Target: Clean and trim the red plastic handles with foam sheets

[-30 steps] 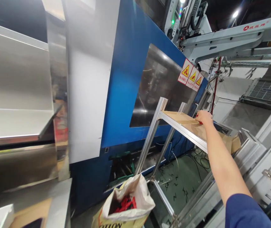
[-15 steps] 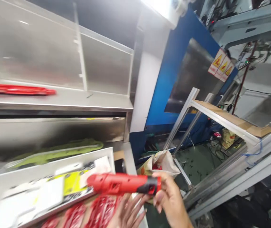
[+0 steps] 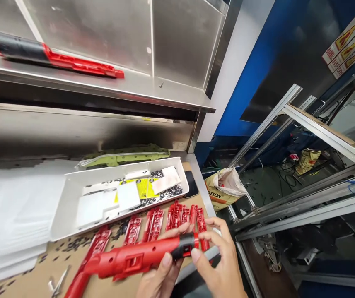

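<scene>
Cut off and covered around the red handle

The red handle (image 3: 127, 260) is running off the bottom edge at its left end; both hands' wrists are leaving the frame below it, and the left hand (image 3: 161, 275) is hiding its underside.

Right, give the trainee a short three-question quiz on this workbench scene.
1. True or false: both hands hold the red plastic handle part over the bench.
2. Multiple choice: where does the long red and black part lie? A) in the white tray B) on the steel shelf C) in the bag on the floor
3. Fill in: the small red moulded pieces lie in a row just in front of the white ____.

Key: 1 true, left hand and right hand both grip it; 2 B, the steel shelf; 3 tray.
</scene>
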`<control>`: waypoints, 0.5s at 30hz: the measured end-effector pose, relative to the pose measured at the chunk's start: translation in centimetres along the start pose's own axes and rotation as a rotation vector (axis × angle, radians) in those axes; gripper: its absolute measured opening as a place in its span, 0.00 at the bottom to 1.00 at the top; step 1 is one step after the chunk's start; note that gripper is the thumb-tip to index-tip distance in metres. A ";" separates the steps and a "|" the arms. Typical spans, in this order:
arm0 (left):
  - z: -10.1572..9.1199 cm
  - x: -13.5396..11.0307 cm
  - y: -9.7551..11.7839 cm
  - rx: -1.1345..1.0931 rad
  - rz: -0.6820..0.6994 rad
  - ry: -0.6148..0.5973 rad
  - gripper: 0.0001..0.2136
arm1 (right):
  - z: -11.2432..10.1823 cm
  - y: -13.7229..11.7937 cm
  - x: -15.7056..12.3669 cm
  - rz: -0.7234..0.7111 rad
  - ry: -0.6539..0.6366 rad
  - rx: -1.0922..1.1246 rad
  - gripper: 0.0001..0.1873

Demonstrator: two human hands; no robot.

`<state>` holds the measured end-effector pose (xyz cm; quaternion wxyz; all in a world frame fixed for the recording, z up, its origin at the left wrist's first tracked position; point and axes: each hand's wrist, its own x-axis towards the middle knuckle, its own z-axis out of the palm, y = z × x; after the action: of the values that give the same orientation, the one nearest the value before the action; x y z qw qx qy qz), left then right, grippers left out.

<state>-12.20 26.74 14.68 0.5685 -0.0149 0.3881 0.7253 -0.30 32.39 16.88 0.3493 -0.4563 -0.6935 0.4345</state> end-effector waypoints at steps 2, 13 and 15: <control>0.1 0.1 -0.4 0.007 0.041 -0.012 0.26 | -0.1 -0.2 0.8 0.021 -0.084 0.042 0.08; 3.3 2.2 -4.5 0.119 0.216 0.079 0.29 | -3.4 2.5 5.9 0.115 -0.424 0.359 0.20; 4.0 2.3 -4.9 0.168 0.293 0.130 0.26 | -3.8 3.0 6.6 0.118 -0.435 0.370 0.21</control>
<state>-7.22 31.18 13.69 0.4297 0.0423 0.4814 0.7628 1.81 40.24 16.16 0.2439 -0.3206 -0.6334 0.6607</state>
